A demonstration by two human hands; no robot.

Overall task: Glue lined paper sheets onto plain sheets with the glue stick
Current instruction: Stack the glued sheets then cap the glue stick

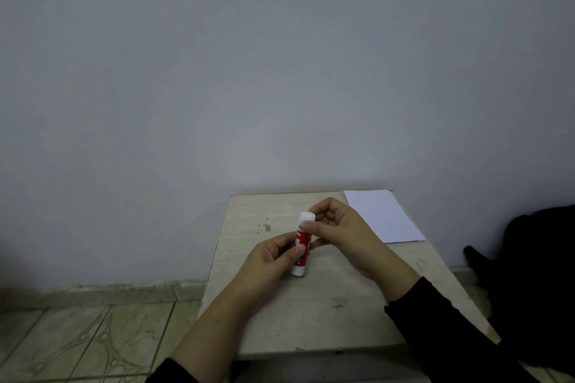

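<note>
1. Head view: we see both hands meeting over a small pale table (280, 314) pushed against a grey-blue wall (217, 71).
2. The left hand (267, 261) is curled around the red middle of the glue stick (302, 246), thumb and fingers closed on the barrel.
3. The right hand (339, 227) pinches the stick's white cap end between thumb and fingertips; the cap looks seated, though we cannot tell whether it is loosened.
4. The glue stick is held slightly tilted above the table's middle, its white base pointing towards us.
5. A lined paper sheet (384, 216) lies flat at the table's far right corner, apart from the hands.
6. Dark sleeves (435, 320) cover both forearms, and a dark bag (535, 274) sits right of the table on the tiled floor (93, 342).
</note>
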